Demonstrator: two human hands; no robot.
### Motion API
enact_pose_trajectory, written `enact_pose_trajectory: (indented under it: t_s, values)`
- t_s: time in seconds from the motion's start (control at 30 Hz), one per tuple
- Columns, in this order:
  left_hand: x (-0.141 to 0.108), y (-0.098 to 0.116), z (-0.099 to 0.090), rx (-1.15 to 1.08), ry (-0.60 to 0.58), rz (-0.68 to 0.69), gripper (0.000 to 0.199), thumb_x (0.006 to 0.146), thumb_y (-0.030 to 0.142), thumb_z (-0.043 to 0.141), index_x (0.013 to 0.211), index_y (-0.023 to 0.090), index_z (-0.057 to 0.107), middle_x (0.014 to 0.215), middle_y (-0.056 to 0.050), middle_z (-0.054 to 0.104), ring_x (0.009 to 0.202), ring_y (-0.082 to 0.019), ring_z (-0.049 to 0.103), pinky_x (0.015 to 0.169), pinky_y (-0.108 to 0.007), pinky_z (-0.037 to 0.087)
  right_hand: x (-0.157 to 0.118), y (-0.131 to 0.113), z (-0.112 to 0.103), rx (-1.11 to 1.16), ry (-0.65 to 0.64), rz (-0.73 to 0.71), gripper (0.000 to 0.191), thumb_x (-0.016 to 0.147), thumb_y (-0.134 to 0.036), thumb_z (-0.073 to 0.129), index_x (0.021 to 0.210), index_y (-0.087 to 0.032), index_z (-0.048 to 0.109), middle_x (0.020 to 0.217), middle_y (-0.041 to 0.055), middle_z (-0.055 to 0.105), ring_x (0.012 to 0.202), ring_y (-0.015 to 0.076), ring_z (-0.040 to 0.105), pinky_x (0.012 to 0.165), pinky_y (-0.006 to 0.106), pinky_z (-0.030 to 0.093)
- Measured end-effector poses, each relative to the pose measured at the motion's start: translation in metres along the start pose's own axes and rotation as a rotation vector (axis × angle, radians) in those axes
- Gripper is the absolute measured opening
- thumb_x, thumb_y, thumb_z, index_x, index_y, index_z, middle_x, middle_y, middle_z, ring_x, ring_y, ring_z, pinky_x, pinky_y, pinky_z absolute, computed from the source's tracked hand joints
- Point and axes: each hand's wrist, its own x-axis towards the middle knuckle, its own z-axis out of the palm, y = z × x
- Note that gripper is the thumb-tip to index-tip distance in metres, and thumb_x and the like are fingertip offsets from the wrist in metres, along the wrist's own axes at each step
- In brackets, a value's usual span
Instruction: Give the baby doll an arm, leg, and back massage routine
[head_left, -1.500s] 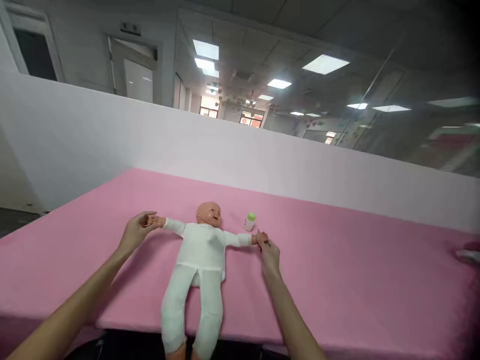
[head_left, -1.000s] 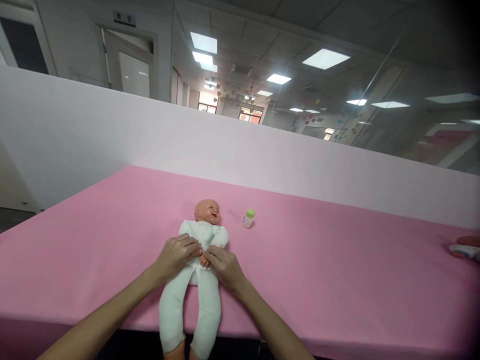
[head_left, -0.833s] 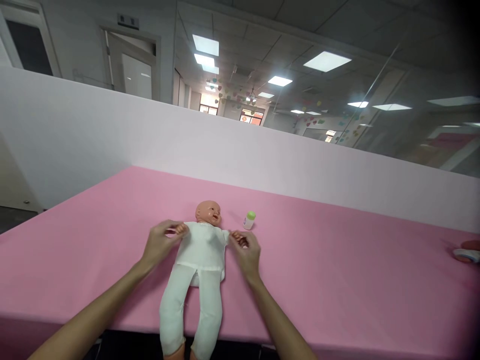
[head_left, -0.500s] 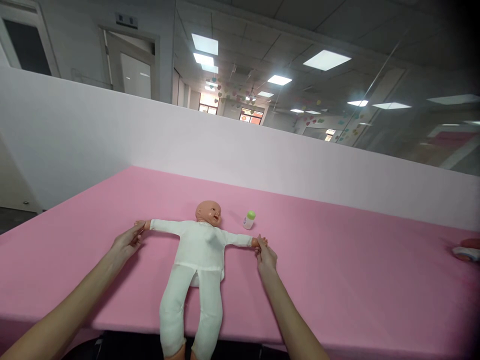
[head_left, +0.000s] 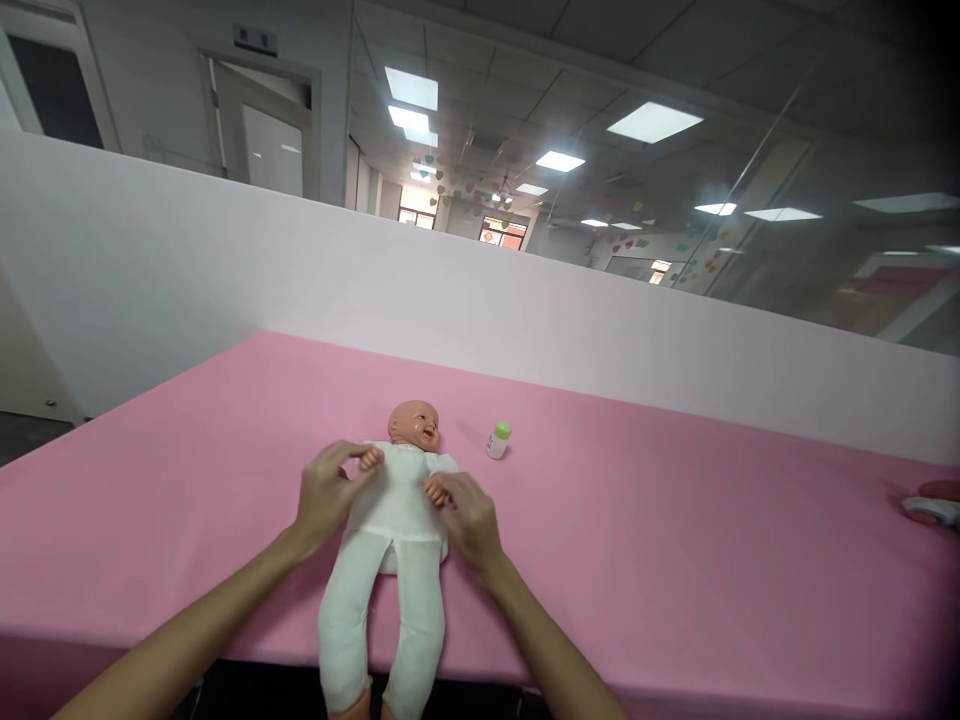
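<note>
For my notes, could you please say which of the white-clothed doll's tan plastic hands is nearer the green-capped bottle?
The tan doll hand in the person's right hand; its twin, in the left hand, is farther from the bottle.

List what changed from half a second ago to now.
The left hand and right hand have both moved inward, so the white-clothed, glossy-headed baby doll goes from arms spread wide to arms bent in at the chest. No release or new grasp shows. Unchanged: where the doll lies, and the small white bottle with green cap on the pink-covered table.
</note>
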Motion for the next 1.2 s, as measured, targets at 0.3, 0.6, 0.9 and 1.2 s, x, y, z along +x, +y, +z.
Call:
enact_pose_trajectory:
  t_s: [0.3, 0.6, 0.9, 1.2]
  values:
    - [-0.018, -0.007, 0.013, 0.221, -0.255, 0.366, 0.022, 0.103, 0.034, 0.058, 0.096, 0.025, 0.077, 0.087, -0.005, 0.077, 0.078, -0.019, 0.068, 0.060, -0.028, 0.042, -0.015, -0.001, 0.012, -0.049, -0.160, -0.204, 0.024, 0.105, -0.017, 0.053, 0.094, -0.022, 0.073, 0.085, 0.0059, 0.073, 0.077, 0.0199, 0.069, 0.064, 0.030, 0.055]
    - [0.025, -0.053, -0.048, -0.350, 0.259, -0.668, 0.044, 0.065, 0.047, 0.091, 0.096, 0.020, 0.078, 0.098, -0.007, 0.076, 0.084, -0.022, 0.068, 0.063, -0.029, 0.051, 0.001, 0.075, -0.047, 0.418, 0.592, 0.962, 0.045, 0.063, -0.051, 0.092, 0.077, -0.016, 0.067, 0.063, -0.0007, 0.062, 0.057, 0.0143, 0.055, 0.054, 0.026, 0.049]
    - [0.023, -0.087, -0.059, -0.623, 0.470, -1.064, 0.031, 0.055, 0.023, 0.092, 0.077, 0.015, 0.072, 0.075, 0.000, 0.066, 0.055, -0.008, 0.052, 0.048, -0.022, 0.040, -0.020, 0.100, -0.044, 0.601, 0.699, 1.179, 0.045, 0.050, -0.046, 0.097, 0.068, -0.018, 0.066, 0.061, -0.0010, 0.060, 0.053, 0.0127, 0.050, 0.048, 0.026, 0.048]
    - [0.014, -0.008, -0.023, -0.166, 0.170, -0.348, 0.034, 0.078, 0.049, 0.082, 0.097, 0.022, 0.074, 0.100, -0.007, 0.075, 0.094, -0.026, 0.069, 0.071, -0.032, 0.053, 0.013, 0.025, -0.027, 0.391, 0.392, 0.684, 0.040, 0.077, -0.050, 0.086, 0.095, -0.018, 0.070, 0.089, 0.0059, 0.070, 0.073, 0.0187, 0.063, 0.064, 0.029, 0.053]
